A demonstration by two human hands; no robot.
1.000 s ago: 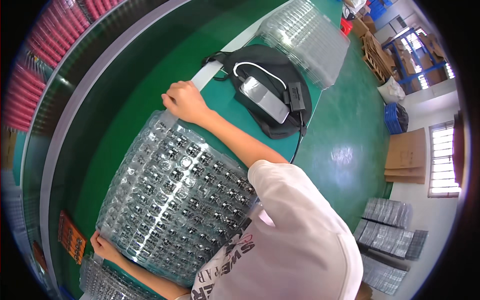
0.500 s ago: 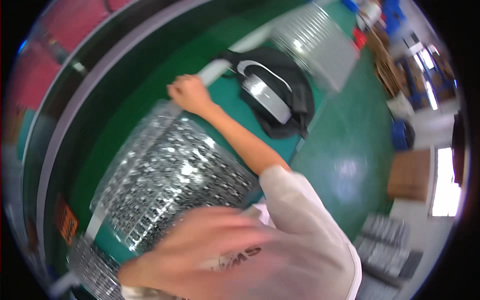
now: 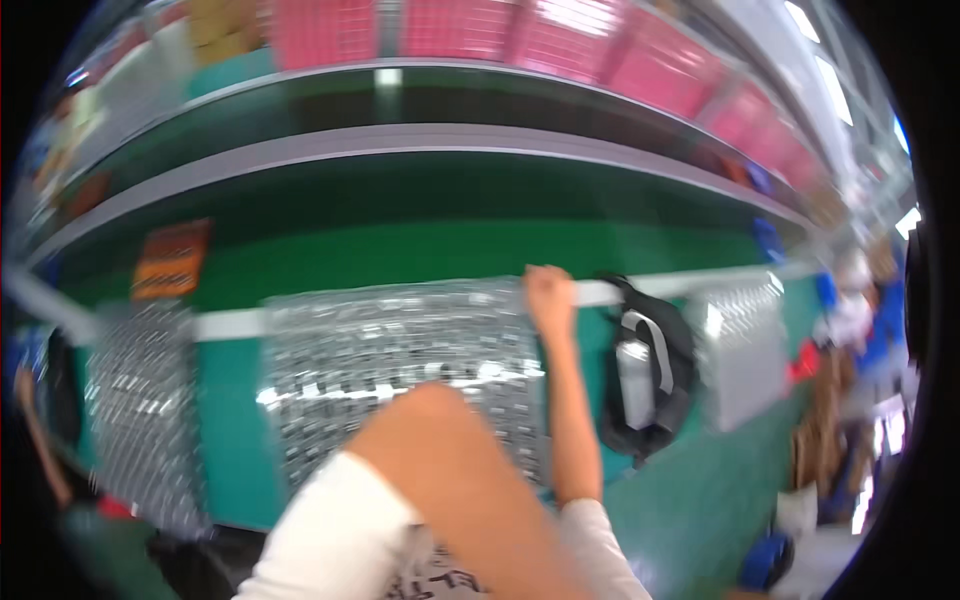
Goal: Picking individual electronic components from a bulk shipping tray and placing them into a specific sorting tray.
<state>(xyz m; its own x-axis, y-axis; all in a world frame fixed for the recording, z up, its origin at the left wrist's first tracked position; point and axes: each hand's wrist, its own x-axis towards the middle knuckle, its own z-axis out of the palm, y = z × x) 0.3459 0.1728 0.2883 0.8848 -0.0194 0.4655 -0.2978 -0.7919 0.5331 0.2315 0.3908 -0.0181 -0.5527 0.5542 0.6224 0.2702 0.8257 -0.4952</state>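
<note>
The picture is motion-blurred. A large clear plastic blister tray [image 3: 400,370] with many small pockets lies on the green bench [image 3: 420,250]. My right hand [image 3: 548,295] is stretched forward, its fingers curled over the tray's far right corner by a white rail [image 3: 230,323]. My left arm [image 3: 450,470], bare below a white sleeve, is raised and bent close to the camera and covers the tray's near edge. Its hand is out of sight.
A second stack of clear trays [image 3: 140,400] lies to the left and another tray [image 3: 740,350] to the right. Between them sits a black bag [image 3: 650,370] with a silver object on it. Pink bins [image 3: 560,40] line the shelf above, and an orange label [image 3: 170,260] is on the bench.
The view has swung so the bench now runs level. My left arm has left the tray's near corner and risen in front of the camera. The right hand stays at the far corner.
</note>
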